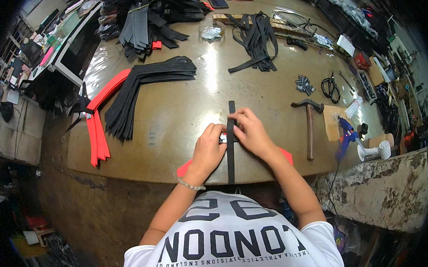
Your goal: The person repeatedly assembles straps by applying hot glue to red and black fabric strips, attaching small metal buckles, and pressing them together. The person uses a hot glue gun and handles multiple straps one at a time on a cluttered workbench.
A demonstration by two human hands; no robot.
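A flat black strap lies lengthwise in front of me, its near end reaching the table's edge. My right hand has its fingers bent against the strap's upper part, with thumb and fingers closed on it. Just left of the strap, my left hand is closed at a small pale, shiny piece, mostly covered by the fingers. Beneath my forearms a bright red strip crosses under the strap; its other end shows by my left wrist. The middle of that strip is hidden by my hands.
A hammer, black scissors, small grey pieces and a blue glue gun lie on the right. Leftward are stacked black strips and red strips. A black strap bundle and clear round container stand farther back.
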